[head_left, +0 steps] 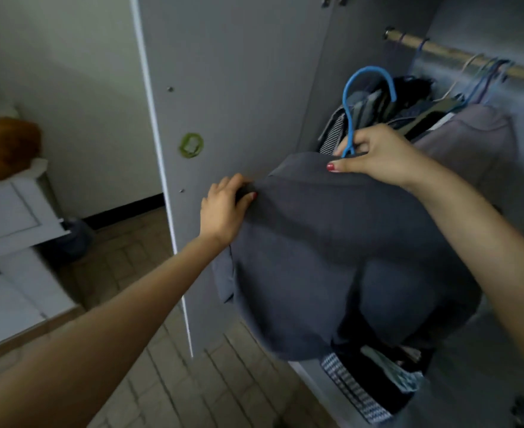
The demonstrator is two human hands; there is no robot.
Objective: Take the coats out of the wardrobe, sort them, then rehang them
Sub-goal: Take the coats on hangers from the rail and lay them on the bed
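A dark grey coat (pixel 331 257) hangs on a blue hanger (pixel 351 118) in front of the open wardrobe (pixel 476 193), held up between both hands just outside the opening. The right hand (pixel 378 156) grips the coat at its collar, where the stem of the hanger comes out of the cloth; its fingers (pixel 351 146) are curled round the stem and the thumb presses along the top edge of the fabric. The hanger's hook stands free in the air, below and to the left of the wooden rail (pixel 458 55), not touching it. The left hand (pixel 223 208) pinches the coat's left shoulder, its fingers folded over the edge of the cloth and the thumb tucked under it, just beside the grey wardrobe door (pixel 233 97). The coat bulges downward between the two arms and covers most of the lower opening. Behind it, more garments (pixel 424 118) hang bunched on the rail, with several thin hanger hooks (pixel 483 72) clustered near the right side. Below the coat, a checked fabric (pixel 347 387) and other dark clothes lie in the bottom of the wardrobe. A green ring-shaped mark (pixel 191 145) sits on the door. To the left stands a white cabinet (pixel 10 217) with an orange object (pixel 4 146) on top, above a tiled floor (pixel 168 381).
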